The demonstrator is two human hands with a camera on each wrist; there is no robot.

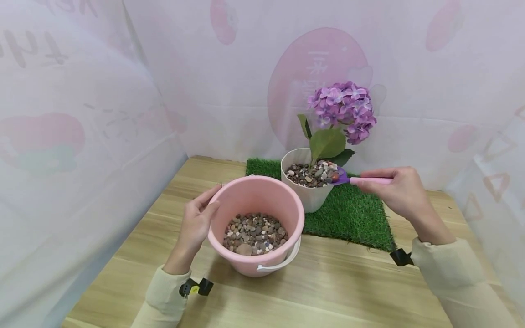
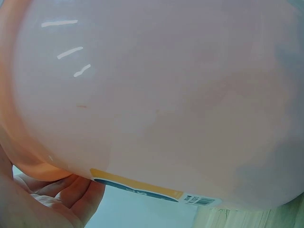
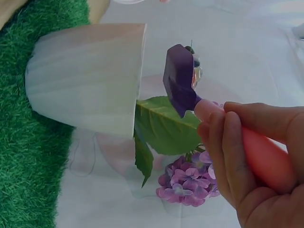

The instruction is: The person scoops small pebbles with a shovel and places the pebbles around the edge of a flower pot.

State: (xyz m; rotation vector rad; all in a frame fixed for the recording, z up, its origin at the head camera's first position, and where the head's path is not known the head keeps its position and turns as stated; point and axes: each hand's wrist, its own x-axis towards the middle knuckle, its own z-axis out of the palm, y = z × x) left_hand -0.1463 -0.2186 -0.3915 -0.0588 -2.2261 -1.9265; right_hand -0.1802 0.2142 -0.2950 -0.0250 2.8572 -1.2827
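My left hand (image 1: 198, 222) grips the left rim of a pink bucket (image 1: 250, 193) partly filled with pebbles (image 1: 255, 233); the bucket wall (image 2: 156, 95) fills the left wrist view, my fingers (image 2: 61, 194) under its rim. My right hand (image 1: 399, 189) holds a small scoop by its pink handle (image 1: 371, 181), and the purple blade (image 1: 339, 175) carries pebbles over the rim of a white flowerpot (image 1: 305, 193). The pot holds pebbles and a purple hydrangea (image 1: 342, 110). In the right wrist view the scoop blade (image 3: 179, 78) hangs beside the pot (image 3: 90, 76).
The flowerpot stands on a square of green artificial turf (image 1: 348, 218) at the back of a wooden table (image 1: 287, 296). White printed fabric walls (image 1: 82, 114) enclose the table on the left, back and right. The bucket's white handle (image 1: 280, 263) hangs down at the front.
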